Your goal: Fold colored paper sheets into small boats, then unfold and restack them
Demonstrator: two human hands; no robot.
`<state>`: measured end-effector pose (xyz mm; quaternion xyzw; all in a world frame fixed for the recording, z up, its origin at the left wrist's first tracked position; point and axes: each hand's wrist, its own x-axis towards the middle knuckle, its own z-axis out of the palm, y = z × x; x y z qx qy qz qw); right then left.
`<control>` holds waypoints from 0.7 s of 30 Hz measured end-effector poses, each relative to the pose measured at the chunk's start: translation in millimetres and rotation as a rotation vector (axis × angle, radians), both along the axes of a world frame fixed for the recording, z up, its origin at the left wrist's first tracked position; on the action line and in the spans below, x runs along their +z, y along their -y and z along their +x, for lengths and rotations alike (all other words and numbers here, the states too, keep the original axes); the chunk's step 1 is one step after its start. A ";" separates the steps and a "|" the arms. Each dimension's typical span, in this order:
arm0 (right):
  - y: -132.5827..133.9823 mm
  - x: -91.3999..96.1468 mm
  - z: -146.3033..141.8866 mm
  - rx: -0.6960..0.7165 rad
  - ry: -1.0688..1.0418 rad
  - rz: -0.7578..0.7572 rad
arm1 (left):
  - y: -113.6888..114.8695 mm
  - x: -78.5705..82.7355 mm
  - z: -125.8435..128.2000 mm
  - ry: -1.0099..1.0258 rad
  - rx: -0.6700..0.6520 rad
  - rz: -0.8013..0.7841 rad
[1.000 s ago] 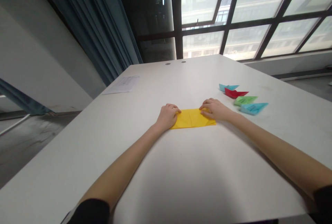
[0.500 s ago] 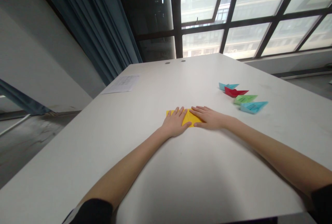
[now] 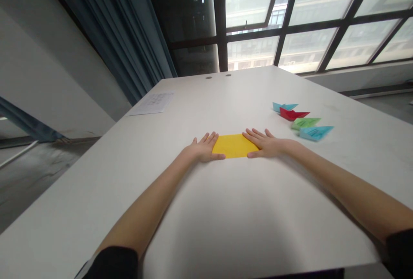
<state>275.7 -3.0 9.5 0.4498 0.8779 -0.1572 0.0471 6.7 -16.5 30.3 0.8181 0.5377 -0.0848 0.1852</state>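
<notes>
table (image 3: pixel 245 210) bare near side; paper boats (image 3: pixel 301 120) crowd far right.

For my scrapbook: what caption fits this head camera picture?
Left hand and right hand flat on yellow paper; four folded paper shapes nearby.

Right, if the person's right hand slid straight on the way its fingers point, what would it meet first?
Probably the yellow paper, whose right edge the right hand touches; its fingers point away and leftward. Beyond it the way looks free, though depth is unclear.
</notes>
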 end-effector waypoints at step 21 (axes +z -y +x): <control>-1.4 37.4 5.6 0.094 -0.118 0.042 | -9.3 1.6 -17.2 -0.090 -0.016 -0.101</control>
